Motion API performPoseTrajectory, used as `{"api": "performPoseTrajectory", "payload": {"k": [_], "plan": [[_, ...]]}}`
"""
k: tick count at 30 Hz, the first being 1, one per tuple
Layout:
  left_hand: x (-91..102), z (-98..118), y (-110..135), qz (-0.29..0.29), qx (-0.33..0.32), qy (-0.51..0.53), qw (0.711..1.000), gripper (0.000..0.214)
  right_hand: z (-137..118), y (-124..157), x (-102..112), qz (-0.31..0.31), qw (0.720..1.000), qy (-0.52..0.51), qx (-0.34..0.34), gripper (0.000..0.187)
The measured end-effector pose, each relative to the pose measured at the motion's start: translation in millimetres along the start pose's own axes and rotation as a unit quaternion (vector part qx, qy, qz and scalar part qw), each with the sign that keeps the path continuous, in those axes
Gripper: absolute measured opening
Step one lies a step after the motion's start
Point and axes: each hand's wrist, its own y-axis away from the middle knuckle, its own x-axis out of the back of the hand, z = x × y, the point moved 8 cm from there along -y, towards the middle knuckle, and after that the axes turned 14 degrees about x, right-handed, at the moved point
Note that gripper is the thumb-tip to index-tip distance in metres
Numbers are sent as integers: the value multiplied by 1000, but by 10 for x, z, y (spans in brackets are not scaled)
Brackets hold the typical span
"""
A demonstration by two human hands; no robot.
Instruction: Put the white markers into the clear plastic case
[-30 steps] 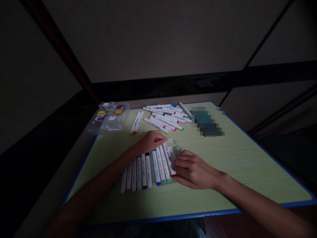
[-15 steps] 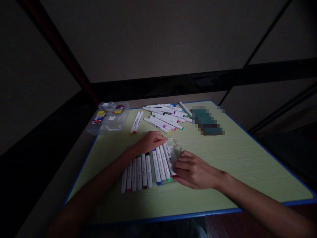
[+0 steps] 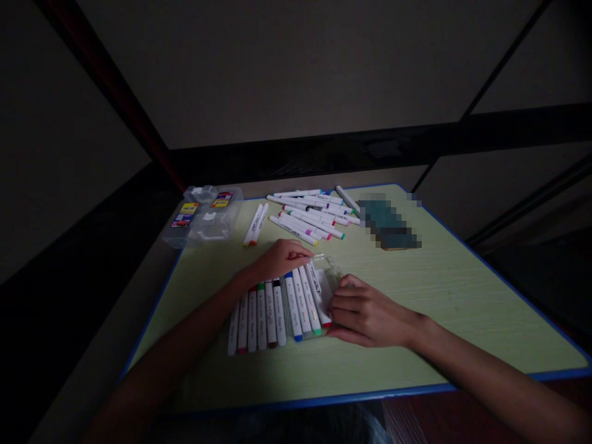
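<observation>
Several white markers with coloured ends lie side by side in a row, some of them in a clear plastic case. At the row's right end is a red-ended marker, slightly slanted. My left hand is closed, with its fingertips at the far end of this marker. My right hand curls its fingers at the right edge of the case, close to the marker's red end; its fingertips are partly hidden. Left of this marker lies a blue-ended marker among others. My left forearm covers part of the row.
A loose pile of markers lies at the back of the green table. Two markers sit apart, left of the pile. An open clear case with labels stands at the back left. A blurred-out dark green object lies at the back right.
The view has shifted slightly. Both hands stay at almost the same spots around the red-ended marker and the case; the markers' arrangement looks the same.
</observation>
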Motion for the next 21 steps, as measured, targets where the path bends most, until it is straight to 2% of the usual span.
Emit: {"api": "performPoseTrajectory", "payload": {"k": [5, 21], "plan": [[-5, 5, 0, -4, -13, -6, 1000, 19, -13, 13, -15, -7, 1000, -18, 17, 35], [-12, 23, 13, 6, -7, 5, 1000, 19, 12, -3, -10, 11, 1000, -11, -1, 32]]}}
